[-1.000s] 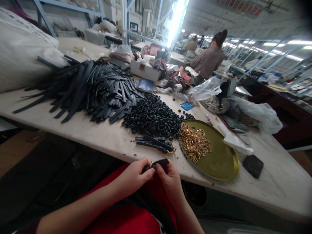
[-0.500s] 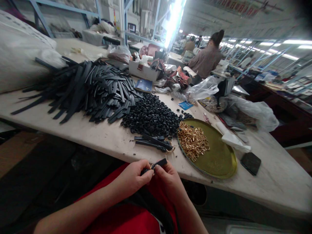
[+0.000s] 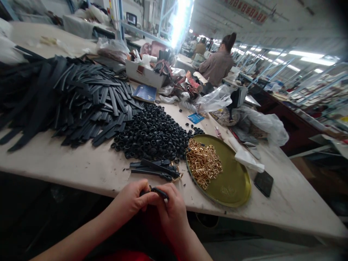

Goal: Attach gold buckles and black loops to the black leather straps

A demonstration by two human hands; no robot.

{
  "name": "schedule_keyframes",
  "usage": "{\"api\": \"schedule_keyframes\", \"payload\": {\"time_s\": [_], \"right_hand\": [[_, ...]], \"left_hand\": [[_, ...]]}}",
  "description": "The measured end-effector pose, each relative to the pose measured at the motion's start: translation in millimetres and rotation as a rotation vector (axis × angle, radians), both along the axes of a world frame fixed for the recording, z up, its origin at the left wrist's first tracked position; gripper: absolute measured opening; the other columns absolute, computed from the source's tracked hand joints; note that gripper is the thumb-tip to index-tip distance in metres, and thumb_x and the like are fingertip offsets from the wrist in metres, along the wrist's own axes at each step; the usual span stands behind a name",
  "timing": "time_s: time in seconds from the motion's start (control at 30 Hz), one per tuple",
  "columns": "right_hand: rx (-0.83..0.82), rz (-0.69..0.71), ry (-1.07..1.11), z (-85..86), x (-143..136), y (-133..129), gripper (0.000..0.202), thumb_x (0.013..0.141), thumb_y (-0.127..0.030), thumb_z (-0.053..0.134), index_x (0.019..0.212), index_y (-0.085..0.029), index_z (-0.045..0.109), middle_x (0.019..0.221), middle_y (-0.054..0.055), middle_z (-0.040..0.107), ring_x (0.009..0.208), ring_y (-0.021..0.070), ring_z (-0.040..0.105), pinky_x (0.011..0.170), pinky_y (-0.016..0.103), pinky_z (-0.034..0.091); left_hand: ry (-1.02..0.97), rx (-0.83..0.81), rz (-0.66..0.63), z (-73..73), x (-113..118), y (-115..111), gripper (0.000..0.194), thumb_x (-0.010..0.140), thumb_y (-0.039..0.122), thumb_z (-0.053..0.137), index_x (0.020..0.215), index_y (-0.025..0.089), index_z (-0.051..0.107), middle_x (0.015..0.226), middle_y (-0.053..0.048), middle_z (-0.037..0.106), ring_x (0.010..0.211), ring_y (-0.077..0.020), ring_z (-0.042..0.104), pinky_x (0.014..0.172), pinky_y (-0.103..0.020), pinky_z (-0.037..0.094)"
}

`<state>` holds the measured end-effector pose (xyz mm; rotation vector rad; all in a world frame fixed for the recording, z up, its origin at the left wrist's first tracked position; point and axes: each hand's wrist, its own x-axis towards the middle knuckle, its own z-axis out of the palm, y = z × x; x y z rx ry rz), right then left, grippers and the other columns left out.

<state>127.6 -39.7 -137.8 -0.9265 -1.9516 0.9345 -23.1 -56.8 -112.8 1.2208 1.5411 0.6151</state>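
From the head cam, both hands are right by the near edge of a pale table (image 3: 290,197); the left hand (image 3: 136,195) has thumb and fingers pinched narrow on a short dark strip (image 3: 160,192), and the right hand (image 3: 172,204) is curled in close on the same strip, so that's where the work is, between the two; can't tell if either hand actually touches the table, and whatever else sits between those fingertips is too small to make out; just beyond them there's a small bundle of dark strips (image 3: 152,169) with gold bits at the right end, lying near the table's edge, so elbow room straight ahead is pretty tight; behind that is a heap of black loops (image 3: 152,130), and its right side runs up to the rim of an olive tray (image 3: 235,183); gold metal pieces (image 3: 203,163) are piled on the tray's left side, which leaves its right part as bare metal; far left, a big pile of long black strips (image 3: 89,98) pokes its ends toward the front edge, with a band of tabletop between; right of the tray there's a flat dark object (image 3: 263,183) and some white material (image 3: 248,160), then a wide stretch of tabletop out toward the right corner.
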Motion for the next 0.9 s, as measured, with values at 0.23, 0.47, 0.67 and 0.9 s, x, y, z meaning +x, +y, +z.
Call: {"api": "schedule_keyframes", "payload": {"time_s": [0.23,0.47,0.67,0.9], "right_hand": [[-0.097,0.048,0.073,-5.6,3.6,21.0,0.033,0.084,-0.01,0.039,0.113,-0.022,0.049,0.093,0.005,0.058,0.085,0.0157,0.053,0.074,0.028,0.043],[-0.19,-0.002,0.061,-7.7,0.6,38.3,0.017,0.086,-0.016,0.04,0.083,-0.02,0.056,0.078,0.002,0.058,0.074,0.0136,0.053,0.065,0.025,0.04],[-0.036,-0.039,-0.176,-4.3,25.9,91.2,0.017,0.086,-0.022,0.044,0.096,-0.019,0.057,0.088,0.005,0.06,0.082,0.016,0.055,0.073,0.027,0.042],[0.102,-0.042,-0.671,-18.8,26.1,146.6,0.017,0.075,-0.007,0.05,0.079,-0.018,0.063,0.081,0.008,0.057,0.074,0.0193,0.055,0.067,0.03,0.041]], "left_hand": [[0.114,0.068,0.089,-7.1,3.2,28.9,0.026,0.07,0.042,0.056,0.072,0.02,0.042,0.052,0.008,0.047,0.046,-0.0103,0.044,0.046,-0.02,0.034],[0.095,0.192,-0.078,-1.6,7.3,31.7,0.035,0.082,0.03,0.04,0.116,0.022,0.047,0.111,-0.004,0.059,0.099,-0.0184,0.054,0.086,-0.027,0.04],[-0.06,0.038,-0.04,2.0,-2.7,48.6,0.027,0.082,0.037,0.043,0.093,0.017,0.056,0.065,0.003,0.057,0.052,-0.0101,0.051,0.053,-0.02,0.041],[-0.016,0.005,0.046,2.3,-4.4,35.4,0.031,0.08,0.046,0.044,0.076,0.017,0.052,0.051,0.006,0.05,0.042,-0.008,0.041,0.041,-0.018,0.03]]}}
